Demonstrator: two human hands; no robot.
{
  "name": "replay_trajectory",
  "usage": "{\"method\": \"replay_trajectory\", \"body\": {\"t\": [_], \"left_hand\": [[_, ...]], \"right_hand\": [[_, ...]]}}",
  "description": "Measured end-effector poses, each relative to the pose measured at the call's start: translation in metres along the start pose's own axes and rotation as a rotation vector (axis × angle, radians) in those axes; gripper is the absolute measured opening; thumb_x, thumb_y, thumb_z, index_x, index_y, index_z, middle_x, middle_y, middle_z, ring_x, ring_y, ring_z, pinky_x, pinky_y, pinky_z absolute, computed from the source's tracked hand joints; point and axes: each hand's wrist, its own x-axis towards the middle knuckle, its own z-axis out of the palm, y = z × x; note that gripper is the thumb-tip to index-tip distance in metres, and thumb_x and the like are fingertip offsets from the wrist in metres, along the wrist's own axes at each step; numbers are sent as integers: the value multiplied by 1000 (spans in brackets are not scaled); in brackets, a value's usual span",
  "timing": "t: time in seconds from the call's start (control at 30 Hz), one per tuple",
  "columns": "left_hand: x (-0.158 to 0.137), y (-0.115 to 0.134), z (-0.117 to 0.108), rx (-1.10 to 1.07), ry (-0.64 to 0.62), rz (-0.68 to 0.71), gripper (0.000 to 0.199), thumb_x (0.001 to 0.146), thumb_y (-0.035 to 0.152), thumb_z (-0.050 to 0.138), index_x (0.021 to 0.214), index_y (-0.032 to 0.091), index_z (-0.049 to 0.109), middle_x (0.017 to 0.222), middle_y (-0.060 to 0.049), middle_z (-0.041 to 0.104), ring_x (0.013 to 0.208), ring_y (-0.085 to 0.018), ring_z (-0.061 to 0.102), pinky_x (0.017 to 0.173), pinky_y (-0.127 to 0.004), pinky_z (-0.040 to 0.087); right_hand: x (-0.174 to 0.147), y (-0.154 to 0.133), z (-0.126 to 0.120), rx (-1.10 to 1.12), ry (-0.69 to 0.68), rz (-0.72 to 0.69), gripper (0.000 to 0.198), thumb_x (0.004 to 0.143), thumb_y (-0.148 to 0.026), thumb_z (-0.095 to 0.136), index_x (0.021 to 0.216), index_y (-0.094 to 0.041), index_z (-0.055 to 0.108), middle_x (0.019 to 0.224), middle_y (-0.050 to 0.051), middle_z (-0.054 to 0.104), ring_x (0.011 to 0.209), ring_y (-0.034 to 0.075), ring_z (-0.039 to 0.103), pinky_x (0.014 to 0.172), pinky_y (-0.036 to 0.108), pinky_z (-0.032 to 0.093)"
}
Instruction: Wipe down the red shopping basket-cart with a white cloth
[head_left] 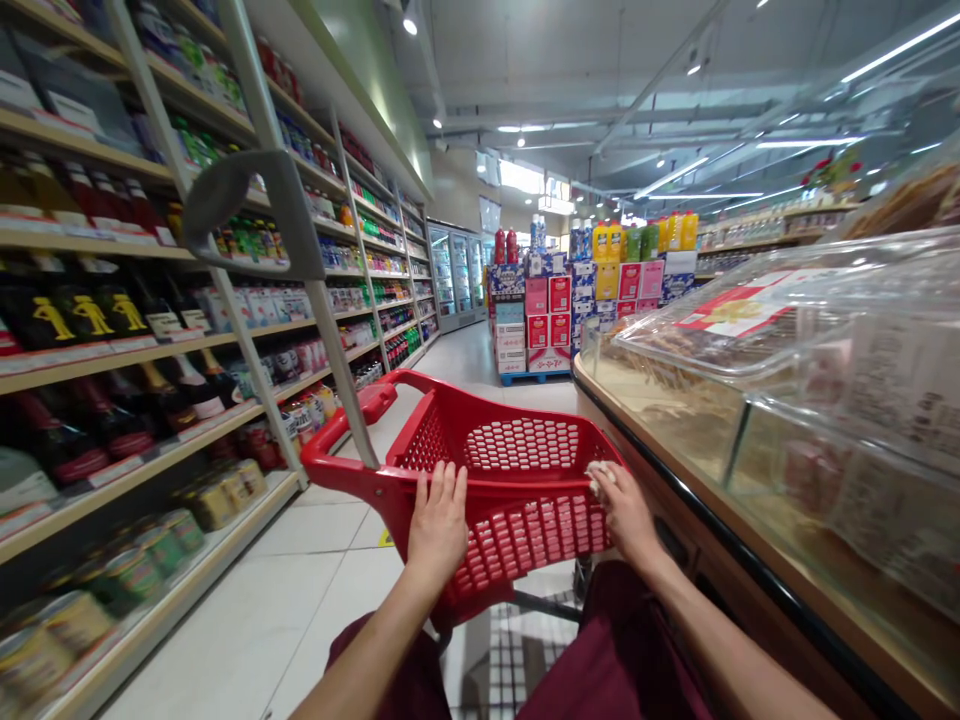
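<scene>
In front of me stands a red plastic shopping cart (pixel 525 535) with perforated basket walls. My left hand (pixel 439 520) rests on its near rim, fingers stretched out and lying over the edge. At the rim's right corner my right hand (pixel 626 512) is closed on a crumpled white cloth (pixel 598 478), pressed against the red plastic. A metal pole (pixel 341 360) rises at the cart's left end and carries a grey loop handle (pixel 259 215). Part of the basket floor is hidden behind the near wall.
Shelves (pixel 180 440) of bottles and cans line the left side. A glass-walled display counter (pixel 675 430) with a black edge runs close along the right, bearing clear plastic covers. Ahead, a stack of boxed drinks (pixel 550 315) stands on a blue pallet. Glass-door coolers (pixel 456 270) stand beyond.
</scene>
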Motion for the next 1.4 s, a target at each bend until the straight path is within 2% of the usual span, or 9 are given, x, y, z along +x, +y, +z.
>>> {"method": "replay_trajectory", "body": {"t": [0.27, 0.5, 0.7, 0.83, 0.93, 1.0, 1.1, 1.3, 1.4], "left_hand": [[0, 2, -1, -8, 5, 13, 62, 69, 24, 46, 128, 10, 34, 135, -13, 36, 127, -27, 23, 106, -45, 9], [-1, 1, -2, -25, -9, 4, 63, 68, 24, 47, 128, 10, 34, 135, -13, 37, 128, -27, 22, 106, -44, 7], [-1, 7, -4, -34, 2, 13, 61, 69, 26, 47, 127, 11, 36, 134, -12, 38, 127, -26, 24, 106, -44, 10], [-11, -27, -18, -79, 139, 37, 52, 75, 25, 42, 125, 15, 38, 132, -7, 42, 126, -21, 28, 107, -39, 12], [-17, -73, -31, -49, 327, -234, 50, 77, 24, 38, 125, 10, 37, 130, -12, 42, 126, -22, 27, 107, -42, 12], [-17, -98, -36, -26, 290, -319, 52, 73, 22, 40, 124, 10, 38, 130, -12, 43, 126, -25, 26, 105, -46, 13], [-14, -113, -36, -23, 146, -253, 53, 69, 19, 42, 121, 10, 42, 129, -11, 45, 126, -25, 27, 105, -44, 19], [-16, -103, -34, -15, 137, -232, 53, 70, 20, 40, 122, 7, 41, 131, -10, 42, 127, -24, 25, 104, -41, 22], [-19, -104, -35, -32, 137, -210, 55, 69, 18, 40, 123, 9, 40, 132, -9, 41, 127, -23, 26, 104, -40, 22]], "right_hand": [[3, -66, 21, 135, -69, -216, 39, 83, -13, 40, 119, -25, 50, 129, 7, 43, 123, 21, 32, 98, 42, 34], [-5, 8, -1, -7, 14, 23, 38, 82, -15, 35, 114, -19, 55, 123, 11, 48, 119, 25, 37, 95, 46, 35], [5, -84, 29, 165, -58, -227, 39, 84, -15, 40, 121, -24, 49, 130, 9, 43, 123, 22, 32, 98, 44, 34], [9, -85, 32, 162, -47, -255, 37, 84, -15, 41, 119, -24, 51, 126, 10, 47, 120, 22, 37, 96, 45, 37], [5, -47, 21, 110, -28, -146, 37, 83, -14, 38, 116, -23, 53, 124, 10, 48, 118, 23, 39, 95, 46, 37], [6, -39, 19, 118, -38, -104, 39, 83, -13, 37, 118, -23, 51, 124, 10, 47, 117, 23, 40, 94, 45, 38], [15, -82, 31, 220, -83, -158, 41, 83, -13, 37, 120, -25, 48, 123, 8, 48, 116, 21, 42, 94, 41, 40], [56, -245, 69, 395, -100, -314, 42, 80, -12, 43, 122, -16, 46, 126, 14, 45, 119, 23, 38, 98, 41, 35], [63, -265, 74, 399, -72, -320, 44, 79, -14, 48, 122, -14, 46, 124, 16, 46, 118, 26, 38, 97, 46, 35]]}}
